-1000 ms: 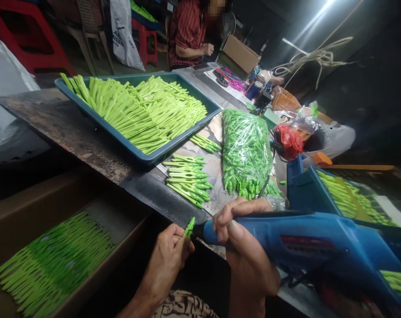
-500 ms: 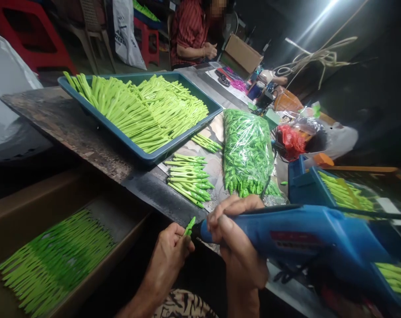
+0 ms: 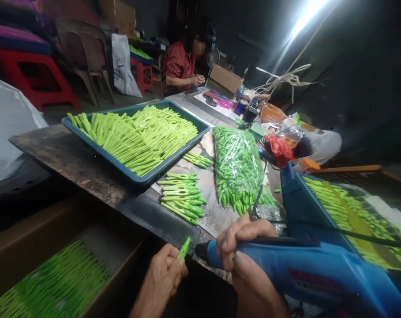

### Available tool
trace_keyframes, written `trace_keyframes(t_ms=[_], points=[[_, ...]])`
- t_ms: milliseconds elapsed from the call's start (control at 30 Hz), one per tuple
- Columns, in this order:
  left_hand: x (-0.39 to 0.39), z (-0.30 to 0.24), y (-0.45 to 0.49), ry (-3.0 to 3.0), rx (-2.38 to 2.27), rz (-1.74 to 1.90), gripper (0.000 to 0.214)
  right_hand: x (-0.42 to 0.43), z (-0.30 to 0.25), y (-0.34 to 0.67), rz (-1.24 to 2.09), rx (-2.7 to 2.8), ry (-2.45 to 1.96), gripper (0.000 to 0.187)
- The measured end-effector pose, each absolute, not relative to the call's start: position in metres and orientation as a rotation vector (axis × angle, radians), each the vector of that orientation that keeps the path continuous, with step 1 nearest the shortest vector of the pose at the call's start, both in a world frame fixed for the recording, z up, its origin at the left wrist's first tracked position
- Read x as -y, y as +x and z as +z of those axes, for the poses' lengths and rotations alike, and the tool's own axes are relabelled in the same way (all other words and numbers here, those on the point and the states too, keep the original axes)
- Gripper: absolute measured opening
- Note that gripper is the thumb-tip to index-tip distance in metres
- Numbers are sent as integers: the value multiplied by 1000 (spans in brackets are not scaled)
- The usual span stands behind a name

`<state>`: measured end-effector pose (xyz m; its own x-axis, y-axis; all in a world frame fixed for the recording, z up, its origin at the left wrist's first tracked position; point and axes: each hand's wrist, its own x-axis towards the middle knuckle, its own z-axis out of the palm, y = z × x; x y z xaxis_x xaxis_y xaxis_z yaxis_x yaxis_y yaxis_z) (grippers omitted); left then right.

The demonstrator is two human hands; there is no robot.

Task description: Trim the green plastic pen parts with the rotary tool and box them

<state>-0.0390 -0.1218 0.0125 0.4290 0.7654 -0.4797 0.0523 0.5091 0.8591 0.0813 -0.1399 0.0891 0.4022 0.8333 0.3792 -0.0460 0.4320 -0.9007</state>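
My left hand (image 3: pixel 163 279) pinches a small bright-green plastic piece (image 3: pixel 185 248) between thumb and fingers, its pointed end up. My right hand (image 3: pixel 248 256) is wrapped round the front of a blue electric screwdriver (image 3: pixel 312 260), whose dark nose points left. A narrow gap separates the nose from the green piece; the bit is too dark to make out. Just beyond, on the table, several light-green sticks with darker green pointed ends (image 3: pixel 183 196) lie side by side. Behind the right hand rests a clear bag of green pointed pieces (image 3: pixel 238 168).
A blue tray (image 3: pixel 144 179) of light-green sticks stands at the left of the table. Below it is a cardboard box (image 3: pixel 24 225) with rows of green pieces. At the right are a blue bin (image 3: pixel 288 190) and a dark cable (image 3: pixel 346 230). A person (image 3: pixel 180 66) sits at the far end.
The screwdriver's nose has come away from the green piece, leaving a gap. Both hands now sit lower in the picture, and the camera view has tilted upward.
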Motion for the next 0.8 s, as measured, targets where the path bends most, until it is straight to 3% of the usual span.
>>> trace_keyframes(t_ms=[167,367,533,800], points=[[113,18,-39,1054,-996,511,33,149,88,102,696,873,-934,15],[59,26,-21,1789,-1126,689,17,157,82,118,724,779,-895,15],[18,10,-3,2390,-1114,714,22,161,78,130,740,786,-881,15],[15,-10,5,2605,-1143,690,25,153,65,162,758,761,-774,16]])
